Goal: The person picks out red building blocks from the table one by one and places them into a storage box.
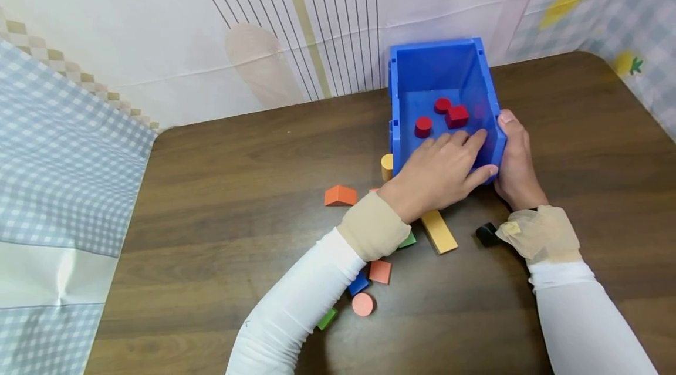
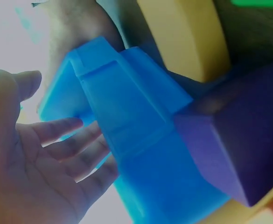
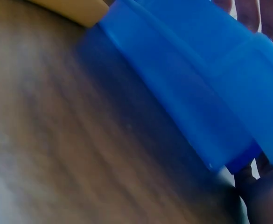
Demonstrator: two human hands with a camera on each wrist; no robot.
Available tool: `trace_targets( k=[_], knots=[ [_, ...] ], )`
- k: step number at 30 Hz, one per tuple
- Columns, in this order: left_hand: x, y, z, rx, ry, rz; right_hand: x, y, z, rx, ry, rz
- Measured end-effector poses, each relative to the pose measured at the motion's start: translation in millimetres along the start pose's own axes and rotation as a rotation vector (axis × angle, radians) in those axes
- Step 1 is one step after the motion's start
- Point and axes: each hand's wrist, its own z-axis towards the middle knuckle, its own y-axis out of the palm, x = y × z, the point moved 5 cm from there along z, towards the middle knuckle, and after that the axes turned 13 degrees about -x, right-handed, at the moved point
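A blue plastic bin (image 1: 482, 70) stands near the back of the table, with two red cylinders (image 1: 423, 127) and a red block (image 1: 456, 117) lying on its floor. My left hand (image 1: 440, 172) reaches over the bin's front, fingers extended over the inside and thumb apart near the right corner. In the left wrist view, the left hand's fingers (image 2: 64, 144) lie loosely spread and partly go behind the bin wall. My right hand (image 1: 517, 166) grips the bin's right front side, thumb on the rim. The right wrist view shows the bin (image 3: 183, 84) between fingers and thumb.
Toy blocks lie before the bin: a yellow plank (image 1: 439, 233), an orange roof-shaped block (image 1: 340, 195), a yellow cylinder (image 1: 387, 166), a pink disc (image 1: 362, 304) and several others, some under the left arm. A black object (image 1: 487, 235) is by the right wrist. Patterned cloth hangs behind.
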Motion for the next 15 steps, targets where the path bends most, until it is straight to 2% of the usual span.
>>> trace_targets(
  k=[5,10,15],
  knots=[
    [-1.1,-1.1,-5.4,0.036,0.008,0.043,-5.7,0.7,-1.8,0.083,-0.015,-0.004],
    [-1.9,-3.7,-14.5,0.068,0.037,0.039,-16.9,2.5,-2.4,0.138,-0.017,-0.041],
    [-3.4,-2.3,-27.2,0.124,0.073,0.060,-26.0,5.4,-6.6,0.159,0.003,-0.171]
  ],
)
